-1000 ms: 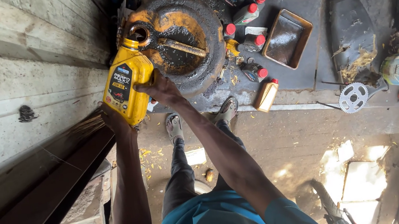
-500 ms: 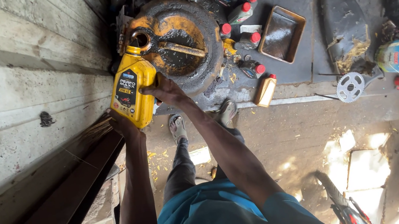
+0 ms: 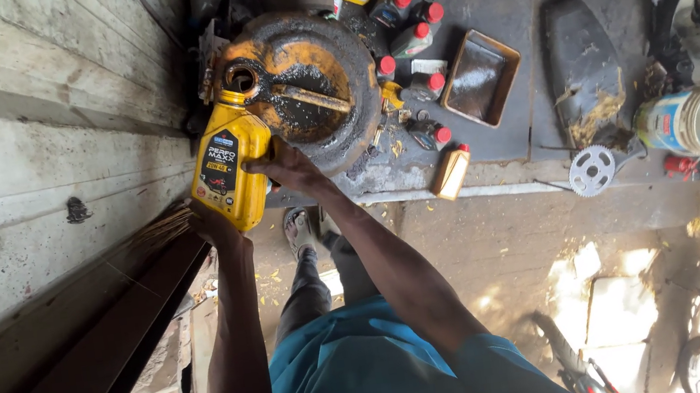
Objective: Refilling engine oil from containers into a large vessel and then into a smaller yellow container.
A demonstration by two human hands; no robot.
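**Oil bottle tipped over a drum**

Hands grip a yellow oil bottle [image 3: 230, 175] left of centre: left hand [image 3: 210, 225] closed around its base, right hand [image 3: 289, 167] wrapped on its side. Its neck meets the opening of a grimy drum [image 3: 322, 63], probably for pouring. Small red-capped bottles [image 3: 414, 37] stand nearby.

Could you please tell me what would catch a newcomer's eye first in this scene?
The yellow jug stands out, held in both hands, left hand at its base and right hand on its side, its neck tipped at the opening of the oily drum. Right of the drum, small red-capped bottles lie scattered beside a dark tray, with a white bucket at far right.
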